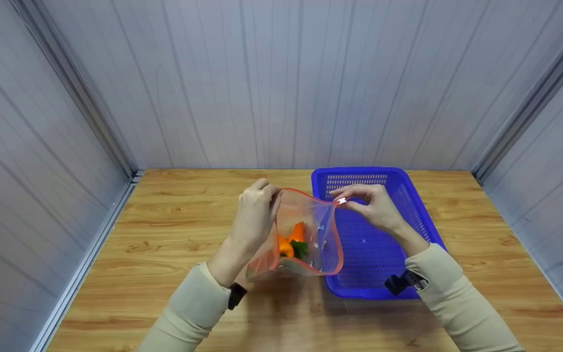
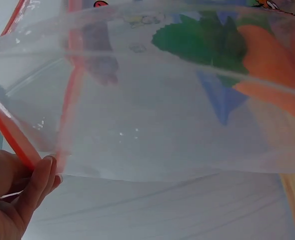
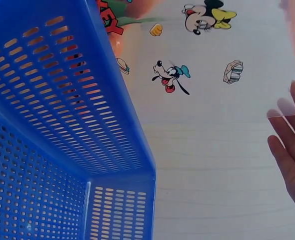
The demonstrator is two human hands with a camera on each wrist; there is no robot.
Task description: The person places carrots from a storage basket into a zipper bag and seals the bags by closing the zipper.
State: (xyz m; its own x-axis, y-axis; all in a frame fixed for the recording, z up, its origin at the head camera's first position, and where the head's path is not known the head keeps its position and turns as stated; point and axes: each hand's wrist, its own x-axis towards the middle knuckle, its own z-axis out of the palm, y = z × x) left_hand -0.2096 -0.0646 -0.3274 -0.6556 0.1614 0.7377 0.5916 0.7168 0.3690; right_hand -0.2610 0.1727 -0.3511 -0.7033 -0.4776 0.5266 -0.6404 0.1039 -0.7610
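A clear zip bag (image 1: 328, 239) with a red-orange zip edge hangs with its mouth spread between the two hands. My left hand (image 1: 254, 212) pinches the bag's left edge, thumb and fingers on the red strip. At the opposite corner my right hand (image 1: 374, 208) grips the zip end by its white slider (image 1: 342, 200). Inside the bag lie orange carrots (image 1: 298, 231) with green leafy tops (image 2: 197, 42), seen through the plastic in the left wrist view. Cartoon figures (image 3: 170, 77) are printed on the bag's side.
A blue slotted plastic basket (image 1: 362, 293) stands on the wood-grain table (image 1: 179, 234), under my right hand and partly behind the bag. Pale panel walls (image 1: 271, 83) enclose the table at the back and both sides.
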